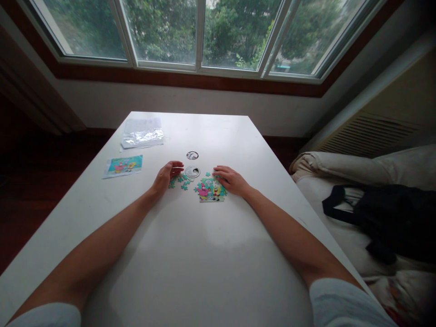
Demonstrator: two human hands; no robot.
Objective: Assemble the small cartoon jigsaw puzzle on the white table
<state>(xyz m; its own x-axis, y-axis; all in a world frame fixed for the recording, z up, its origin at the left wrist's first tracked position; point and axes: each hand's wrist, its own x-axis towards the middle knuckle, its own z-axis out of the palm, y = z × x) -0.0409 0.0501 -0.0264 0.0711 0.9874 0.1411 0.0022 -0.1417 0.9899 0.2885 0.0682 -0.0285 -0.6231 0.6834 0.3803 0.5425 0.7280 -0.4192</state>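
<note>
A small, partly assembled cartoon jigsaw puzzle [210, 190] lies on the white table [204, 263]. Several loose teal pieces [181, 181] are scattered to its left. My left hand [166, 176] rests beside those loose pieces, fingers curved and slightly apart, holding nothing that I can see. My right hand [230, 179] lies at the puzzle's upper right edge with its fingertips touching the pieces there. A round tin [192, 171] sits between the two hands, and its lid [192, 155] lies just behind it.
A printed reference picture [124, 165] lies at the left of the table, with a clear plastic bag [142, 134] behind it. A couch with a black bag [384, 218] stands to the right. Windows span the far wall.
</note>
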